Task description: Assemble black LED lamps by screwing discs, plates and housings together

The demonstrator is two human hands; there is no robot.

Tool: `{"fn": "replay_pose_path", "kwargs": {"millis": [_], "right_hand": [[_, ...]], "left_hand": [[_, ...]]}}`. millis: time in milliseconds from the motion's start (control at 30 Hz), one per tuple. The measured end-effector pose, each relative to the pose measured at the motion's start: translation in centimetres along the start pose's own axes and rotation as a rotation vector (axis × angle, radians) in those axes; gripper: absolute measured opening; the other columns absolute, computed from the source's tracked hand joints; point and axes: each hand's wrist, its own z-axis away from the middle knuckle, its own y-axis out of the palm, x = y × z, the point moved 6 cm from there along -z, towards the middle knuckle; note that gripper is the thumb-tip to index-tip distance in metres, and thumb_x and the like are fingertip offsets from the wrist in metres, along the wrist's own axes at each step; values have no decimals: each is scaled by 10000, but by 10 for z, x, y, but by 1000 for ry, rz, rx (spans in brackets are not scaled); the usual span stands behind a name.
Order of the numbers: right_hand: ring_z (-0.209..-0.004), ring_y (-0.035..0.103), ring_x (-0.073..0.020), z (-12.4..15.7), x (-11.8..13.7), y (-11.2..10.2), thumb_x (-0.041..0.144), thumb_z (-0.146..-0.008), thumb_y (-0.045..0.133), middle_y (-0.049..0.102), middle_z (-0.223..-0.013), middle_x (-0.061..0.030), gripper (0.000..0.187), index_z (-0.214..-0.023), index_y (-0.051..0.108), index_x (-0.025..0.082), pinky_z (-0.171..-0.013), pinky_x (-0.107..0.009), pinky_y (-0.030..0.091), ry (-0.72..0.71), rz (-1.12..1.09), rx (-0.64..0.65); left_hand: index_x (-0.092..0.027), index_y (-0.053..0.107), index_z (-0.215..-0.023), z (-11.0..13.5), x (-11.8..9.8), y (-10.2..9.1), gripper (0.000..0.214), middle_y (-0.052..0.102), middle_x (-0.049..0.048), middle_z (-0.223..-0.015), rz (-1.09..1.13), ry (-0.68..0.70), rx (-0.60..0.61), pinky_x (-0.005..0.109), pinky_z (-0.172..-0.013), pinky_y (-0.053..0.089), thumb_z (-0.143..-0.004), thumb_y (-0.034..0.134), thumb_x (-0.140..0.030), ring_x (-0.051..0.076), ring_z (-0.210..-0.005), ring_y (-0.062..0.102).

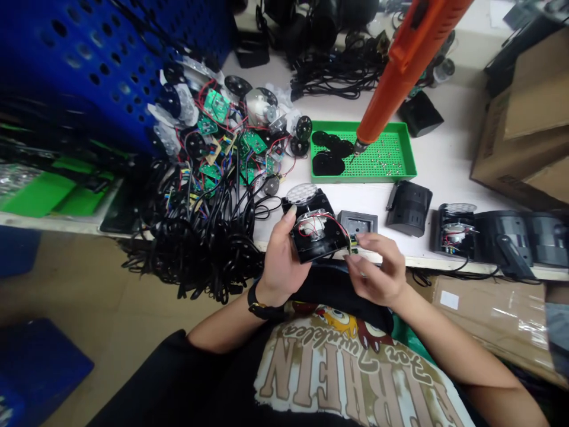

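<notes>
At the edge of the white bench (pixel 444 160), a black lamp housing (pixel 317 237) gripped in the left hand (pixel 282 264), right hand (pixel 376 267) pinching wires (pixel 353 243) at its rim, between a black cable heap (pixel 200 249) and a green screw tray (pixel 411 157), an orange electric screwdriver (pixel 402 71) hanging above the tray

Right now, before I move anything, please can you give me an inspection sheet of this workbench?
Surface: white workbench, crowded with parts.
Job's things: black square plastic housing with a red-wired lamp unit inside.
Clutter: heap of green circuit boards; green perforated tray with black discs and small metal bits; grey square frame.
Hands: left hand grips the housing; right hand pinches a small part at its edge, too small to identify.
Cables: tangled black cable bundle at the bench edge.
Surroundings: orange electric screwdriver above the tray; blue perforated crate; brown cardboard box.
</notes>
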Motion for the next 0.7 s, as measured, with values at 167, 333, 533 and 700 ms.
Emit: {"fn": "replay_pose_path", "kwargs": {"millis": [167, 333, 533, 700], "right_hand": [[-1157, 725, -247, 3, -11, 13, 98, -870, 770, 644, -1293, -86, 616, -1396, 556, 339, -920, -448, 688, 225, -138, -63], [-988, 749, -183, 12, -35, 29, 375, -997, 660, 738, -1095, -55, 165, -1111, 619, 264, -881, -346, 661, 950, -626, -43], [-835, 729, -189, 7, -30, 42, 625, -906, 678, 750, -1047, -53, 408, -1067, 680, 250, -798, -363, 638, 1290, -1209, 165], [-821, 740, -207, 10, -24, 42, 633, -867, 743, 756, -869, -44, 461, -1051, 727, 210, -805, -357, 595, 1352, -1325, 486]], "left_hand": [[-174, 764, -978, 1, -2, 2, 277, 807, 60, -988, 41, -61, -23, 450, -1103, 579, -933, 663, -428, 313, -1250, 709], [-183, 766, -984, 1, -8, 2, 263, 812, 49, -986, 75, -38, -17, 460, -1091, 586, -953, 634, -409, 308, -1235, 719], [-186, 751, -1016, 4, -1, -2, 352, 798, 89, -1097, 55, -168, 91, 554, -1023, 614, -926, 651, -512, 379, -1257, 696], [-205, 746, -1089, 3, -6, -5, 397, 784, 85, -1118, -19, -130, 135, 577, -989, 621, -903, 675, -548, 410, -1286, 667]]}}
